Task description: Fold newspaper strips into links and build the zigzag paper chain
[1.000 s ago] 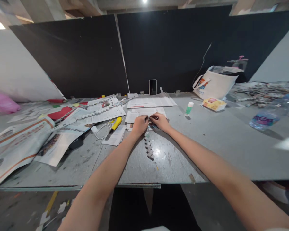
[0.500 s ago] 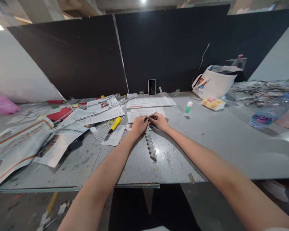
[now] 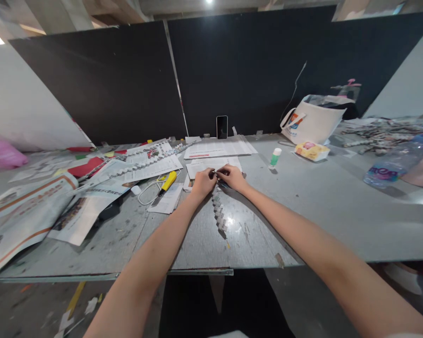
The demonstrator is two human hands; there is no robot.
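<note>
Left hand (image 3: 203, 182) and right hand (image 3: 232, 177) together at table (image 3: 303, 211) centre, fingers closed, pinching far end of folded paper chain (image 3: 218, 212); chain trailing toward near edge. Yellow cutter (image 3: 169, 180) just left; glue stick (image 3: 275, 157) right.

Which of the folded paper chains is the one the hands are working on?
The short chain trailing toward the table edge from both hands; the longer chain lies untouched on newspapers at left.

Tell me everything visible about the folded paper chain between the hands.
The folded paper chain is a zigzag strip of small pale grey-white folded links, apparently newsprint. It lies flat on the grey table, running from the fingertips toward the near edge, bending slightly right. Its far end is pinched where the left hand and right hand meet; the near end lies free.
</note>
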